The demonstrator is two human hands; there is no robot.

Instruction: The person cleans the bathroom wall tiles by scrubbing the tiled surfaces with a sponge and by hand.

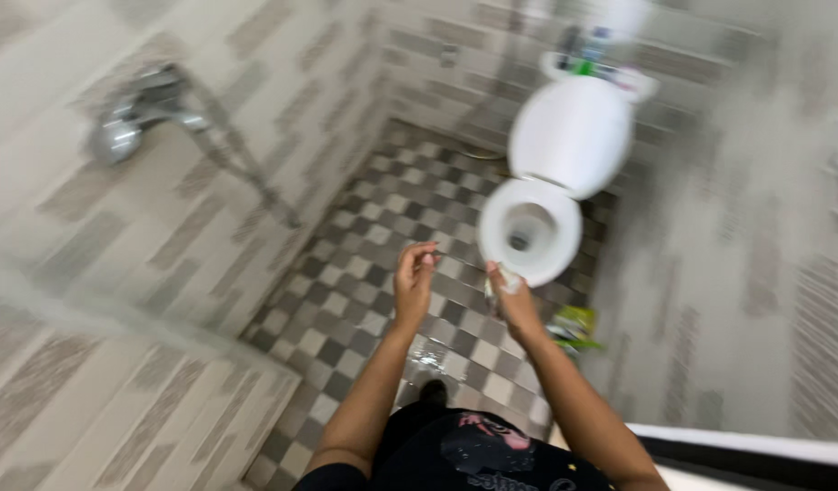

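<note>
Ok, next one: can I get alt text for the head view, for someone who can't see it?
Blurred view down into a tiled bathroom: both hands are raised over an open white toilet, the right hand gripping a small pale object too blurred to identify, the left hand beside it. A chrome tap is on the left wall, above a wet checkered floor.
</note>
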